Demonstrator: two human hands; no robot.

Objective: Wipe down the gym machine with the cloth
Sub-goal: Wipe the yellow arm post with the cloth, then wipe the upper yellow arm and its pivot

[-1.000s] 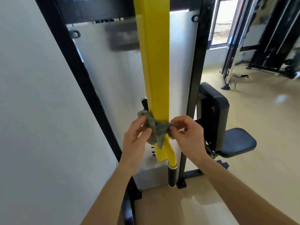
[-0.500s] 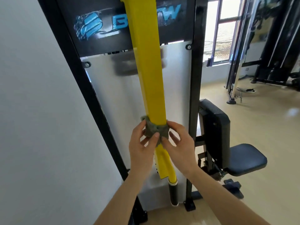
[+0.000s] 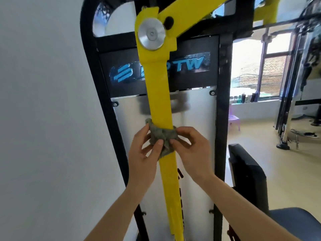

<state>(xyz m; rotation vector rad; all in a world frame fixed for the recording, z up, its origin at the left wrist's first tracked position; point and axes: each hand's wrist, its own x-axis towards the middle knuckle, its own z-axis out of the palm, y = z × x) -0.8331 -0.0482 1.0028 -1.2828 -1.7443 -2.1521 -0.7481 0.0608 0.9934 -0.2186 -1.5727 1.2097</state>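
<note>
A yellow lever arm of the gym machine hangs down in front of a black frame with a white shield panel. A grey-green cloth is wrapped around the arm at mid height. My left hand pinches the cloth's left side between thumb and fingers. My right hand pinches its right side, thumb at the front. A silver pivot disc sits at the arm's top.
A white wall stands close on the left. The machine's black back pad and seat are at the right. Beyond lie a beige floor, a window, a purple stool and another black machine.
Both hands have slid the cloth upward along the yellow arm, from near its lower end to mid height. The view has tilted up, bringing the pivot disc into sight.
</note>
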